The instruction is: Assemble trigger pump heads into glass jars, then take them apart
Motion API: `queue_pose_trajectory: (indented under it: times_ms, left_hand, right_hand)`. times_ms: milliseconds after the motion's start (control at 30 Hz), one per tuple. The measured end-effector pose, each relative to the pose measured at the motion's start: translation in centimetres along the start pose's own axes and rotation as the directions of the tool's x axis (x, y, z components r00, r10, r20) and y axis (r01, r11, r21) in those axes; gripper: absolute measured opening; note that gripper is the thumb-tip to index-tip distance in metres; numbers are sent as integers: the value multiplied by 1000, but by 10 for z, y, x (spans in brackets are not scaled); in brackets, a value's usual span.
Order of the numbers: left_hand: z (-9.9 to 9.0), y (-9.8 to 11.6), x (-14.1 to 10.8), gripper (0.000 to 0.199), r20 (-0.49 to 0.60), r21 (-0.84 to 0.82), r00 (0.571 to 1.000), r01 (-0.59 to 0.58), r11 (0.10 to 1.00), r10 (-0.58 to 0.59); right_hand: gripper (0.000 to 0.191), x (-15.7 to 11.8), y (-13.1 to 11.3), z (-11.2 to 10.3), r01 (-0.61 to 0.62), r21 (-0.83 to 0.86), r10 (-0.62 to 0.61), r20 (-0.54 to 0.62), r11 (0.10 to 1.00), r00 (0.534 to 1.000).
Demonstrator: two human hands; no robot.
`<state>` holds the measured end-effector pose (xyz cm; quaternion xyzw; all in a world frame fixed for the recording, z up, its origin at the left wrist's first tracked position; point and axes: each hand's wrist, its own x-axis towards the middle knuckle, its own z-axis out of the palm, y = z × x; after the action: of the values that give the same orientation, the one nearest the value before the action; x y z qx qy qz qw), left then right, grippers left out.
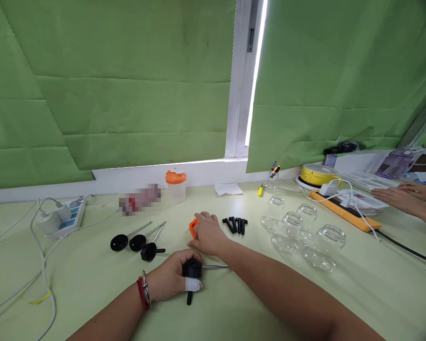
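Near the table's front, my left hand (168,277) is closed around a black round cap (194,271) with a short side handle and a thin metal rod (215,267) pointing right. White tape wraps a finger of that hand. Just beyond it, my right hand (210,234) curls over a small orange plastic piece (192,229), mostly hidden under the fingers. Left of my hands lie three black caps with metal rods, one of them a cap with a side handle (149,252). Several small black handles (238,225) lie to the right of my right hand.
Several clear glass jars (319,248) stand at the right, before an orange power strip (344,210). Screwdrivers (271,175) stand in a glass behind. At the back are an orange-lidded cup (176,185) and paper (228,189). Another person's hands (401,196) rest far right. Cables (42,255) cross the left.
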<state>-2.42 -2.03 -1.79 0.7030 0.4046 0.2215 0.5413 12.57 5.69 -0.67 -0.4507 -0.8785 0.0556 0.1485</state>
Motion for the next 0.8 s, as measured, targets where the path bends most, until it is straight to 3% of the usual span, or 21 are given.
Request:
queue_pose_trajectory:
  times_ms: [167, 300, 400, 467, 533, 600, 700, 800]
  left_hand:
    - [-1, -2, 1, 34, -3, 20, 1000, -21, 1000, 21]
    - [-1, -2, 0, 34, 4, -18, 1000, -11, 1000, 11]
    - [0, 2, -1, 29, 1, -44, 1000, -1, 999, 1]
    - [0, 5, -2, 25, -7, -27, 1000, -12, 1000, 12]
    - [0, 8, -3, 22, -23, 10, 999, -28, 1000, 29]
    - [-1, 10, -3, 22, -50, 37, 998, -27, 999, 29]
    - [-1, 10, -3, 23, -97, 17, 995, 1, 1000, 1]
    - [0, 7, -2, 23, -128, -71, 992, 4, 997, -13]
  right_hand:
    - [20, 4, -2, 16, -49, -32, 49, -1, 998, 999]
    - [10, 2, 1, 13, -30, 15, 31, -58, 999, 998]
    - [11, -4, 6, -2, 9, 158, 15, -149, 987, 989]
    - [11, -13, 14, -13, -18, 332, 86, -189, 943, 978]
    - [11, -26, 26, -22, -145, 553, 259, -134, 821, 956]
    - [15, -43, 38, -27, -256, 765, 381, 15, 591, 924]
    - [23, -74, 54, -29, -221, 945, 388, 114, 243, 915]
    - [41, -102, 61, -25, -256, 967, 384, 244, -22, 890]
